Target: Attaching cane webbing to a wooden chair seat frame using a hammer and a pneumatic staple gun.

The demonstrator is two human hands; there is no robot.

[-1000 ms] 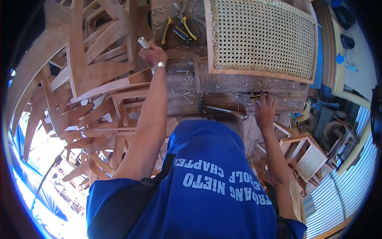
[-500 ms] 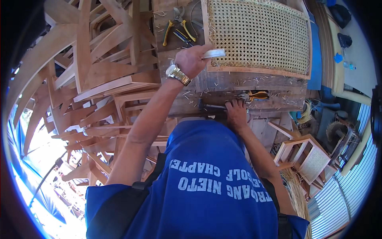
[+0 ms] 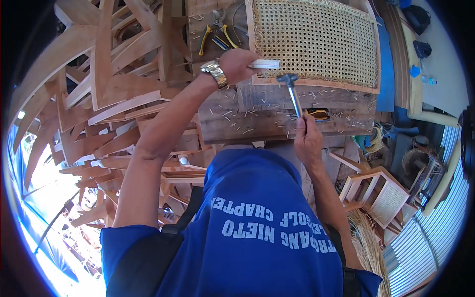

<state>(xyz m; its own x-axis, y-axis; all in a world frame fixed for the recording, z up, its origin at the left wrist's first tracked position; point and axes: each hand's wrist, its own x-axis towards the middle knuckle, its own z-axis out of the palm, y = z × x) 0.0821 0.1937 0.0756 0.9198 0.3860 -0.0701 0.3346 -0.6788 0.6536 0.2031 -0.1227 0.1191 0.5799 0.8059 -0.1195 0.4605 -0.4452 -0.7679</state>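
My left hand (image 3: 237, 66), a watch at its wrist, is closed round a short whitish bar (image 3: 268, 64). The bar reaches over the near left corner of a framed woven cane panel (image 3: 316, 42) lying on the workbench (image 3: 220, 116). In my right hand (image 3: 308, 142) is a hammer (image 3: 295, 99), gripped by its handle. The dark hammer head is near the panel's near edge, a little right of the bar. Close to my right hand lies a tool with yellow and black handles (image 3: 319, 114), partly hidden.
Yellow-handled shears (image 3: 217, 30) lie beyond my left hand. Cane scraps litter the bench. Stacked wooden chair frames (image 3: 126, 91) crowd the left side. At the lower right are a wooden chair with a cane panel (image 3: 388, 203) and a bundle of long strands (image 3: 368, 237).
My right hand has lifted the hammer off the bench and brought its head toward the bar. My left hand still holds the bar over the panel's corner.
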